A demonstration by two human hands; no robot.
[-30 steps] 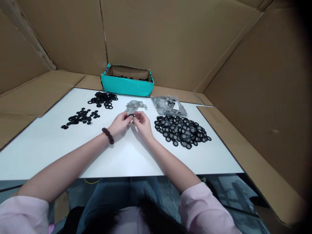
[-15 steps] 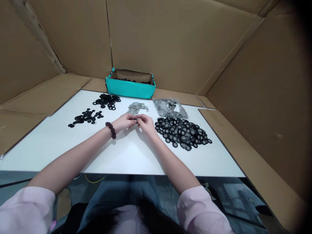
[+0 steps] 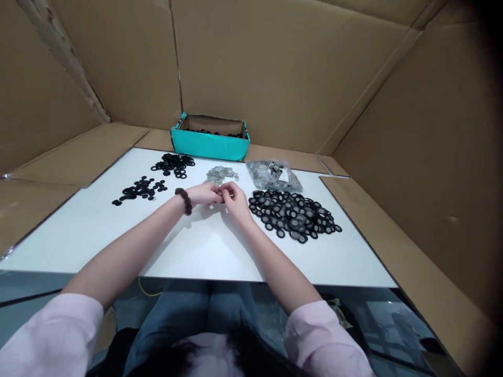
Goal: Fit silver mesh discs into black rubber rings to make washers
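Above the table (image 3: 204,251), hands (image 3: 220,195) seemingly higher.

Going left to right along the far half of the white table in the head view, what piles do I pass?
Scattered black rings → second black ring pile → small grey disc pile → clear bag of grey discs → large pile of black-rimmed mesh rings.

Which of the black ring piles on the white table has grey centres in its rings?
The big pile right of the hands: its rings show grey mesh centres. The two smaller piles on the left are plain black rings.
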